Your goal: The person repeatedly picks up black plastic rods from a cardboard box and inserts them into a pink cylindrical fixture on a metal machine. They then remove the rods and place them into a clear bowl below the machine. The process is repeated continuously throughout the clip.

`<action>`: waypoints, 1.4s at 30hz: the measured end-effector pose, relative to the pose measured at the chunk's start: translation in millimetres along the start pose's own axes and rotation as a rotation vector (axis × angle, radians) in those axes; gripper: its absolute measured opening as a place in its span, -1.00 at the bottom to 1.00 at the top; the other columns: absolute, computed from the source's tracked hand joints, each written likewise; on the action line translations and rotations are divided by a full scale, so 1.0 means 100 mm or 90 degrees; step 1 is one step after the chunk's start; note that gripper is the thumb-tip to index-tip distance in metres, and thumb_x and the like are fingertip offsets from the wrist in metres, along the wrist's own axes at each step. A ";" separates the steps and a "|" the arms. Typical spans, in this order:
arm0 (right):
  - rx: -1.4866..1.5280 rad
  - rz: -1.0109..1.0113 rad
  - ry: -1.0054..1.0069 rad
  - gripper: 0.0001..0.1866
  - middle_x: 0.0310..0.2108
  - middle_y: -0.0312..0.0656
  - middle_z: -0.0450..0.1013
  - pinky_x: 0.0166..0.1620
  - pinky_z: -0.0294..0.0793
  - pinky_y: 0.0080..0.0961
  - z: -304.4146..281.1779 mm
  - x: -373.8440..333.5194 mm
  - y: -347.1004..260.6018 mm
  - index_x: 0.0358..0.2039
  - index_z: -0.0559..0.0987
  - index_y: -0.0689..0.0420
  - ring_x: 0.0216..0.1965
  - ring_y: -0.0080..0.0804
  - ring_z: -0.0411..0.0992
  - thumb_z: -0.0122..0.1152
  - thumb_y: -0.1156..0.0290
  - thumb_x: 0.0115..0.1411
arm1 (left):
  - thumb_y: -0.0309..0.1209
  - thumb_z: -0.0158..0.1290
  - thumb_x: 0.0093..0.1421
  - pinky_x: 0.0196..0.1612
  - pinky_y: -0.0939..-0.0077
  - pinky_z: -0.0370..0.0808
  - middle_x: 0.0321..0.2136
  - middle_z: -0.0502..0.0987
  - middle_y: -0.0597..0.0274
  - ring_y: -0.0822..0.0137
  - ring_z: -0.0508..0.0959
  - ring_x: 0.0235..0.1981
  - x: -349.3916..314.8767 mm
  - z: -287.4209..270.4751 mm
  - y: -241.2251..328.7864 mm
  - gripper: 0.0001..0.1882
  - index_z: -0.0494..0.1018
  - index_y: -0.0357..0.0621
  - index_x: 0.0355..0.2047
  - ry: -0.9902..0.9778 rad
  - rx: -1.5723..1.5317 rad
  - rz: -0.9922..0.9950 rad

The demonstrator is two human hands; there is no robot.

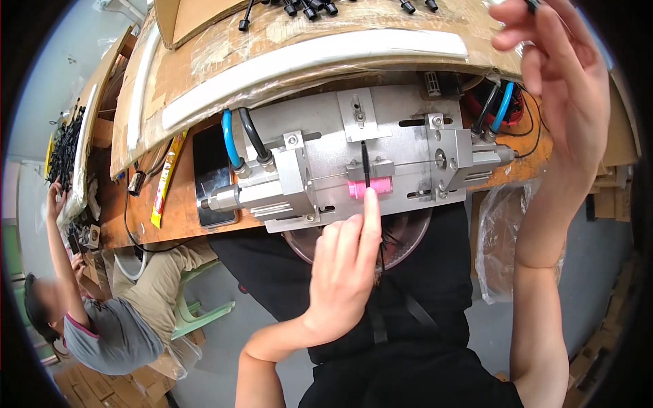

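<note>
A slim black rod (366,163) lies across a small metal block at the middle of a metal fixture (401,146), its near end over a bright pink block (381,186). My left hand (340,275) presses that near end with a stretched index fingertip; the other fingers are curled, and the thumb is hidden. Raised at the upper right, my right hand (571,95) has a small black piece (532,4) at its fingertips, mostly cut off by the picture's edge. Metal cylinders (279,194) with blue and black hoses flank the fixture, thin pins pointing inward.
Black parts (309,8) lie on the taped cardboard (272,61) behind the fixture. A phone (214,173) and a yellow packet (168,180) rest left. Below the fixture's front edge is a clear bowl (408,248). Another person (112,333) sits far left, reaching toward black parts.
</note>
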State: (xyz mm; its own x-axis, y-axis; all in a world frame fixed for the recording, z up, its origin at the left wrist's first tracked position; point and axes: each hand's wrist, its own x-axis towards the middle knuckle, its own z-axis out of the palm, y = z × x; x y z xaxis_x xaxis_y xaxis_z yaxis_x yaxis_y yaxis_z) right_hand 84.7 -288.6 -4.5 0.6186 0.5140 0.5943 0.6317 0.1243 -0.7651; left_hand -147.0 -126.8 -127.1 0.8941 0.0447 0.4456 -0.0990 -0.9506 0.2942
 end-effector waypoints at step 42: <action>-0.749 -0.044 -0.056 -0.69 -0.38 0.04 0.56 -0.30 0.55 -0.36 0.59 0.44 0.30 -0.03 0.52 0.24 -0.37 -0.35 0.57 0.12 0.40 0.24 | -0.72 0.18 -0.05 -0.14 0.41 0.40 -0.19 0.49 0.13 0.26 0.44 -0.27 0.55 -0.41 -0.27 -0.28 0.32 -0.33 0.20 0.095 -0.037 0.020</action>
State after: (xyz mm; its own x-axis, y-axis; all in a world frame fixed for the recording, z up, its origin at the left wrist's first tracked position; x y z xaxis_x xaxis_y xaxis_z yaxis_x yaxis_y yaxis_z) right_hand 103.1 -212.6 -16.1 0.5610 0.5997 0.5707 0.7327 -0.6806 -0.0052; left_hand -113.0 -85.9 -76.3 0.8159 0.0645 0.5745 -0.1550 -0.9330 0.3248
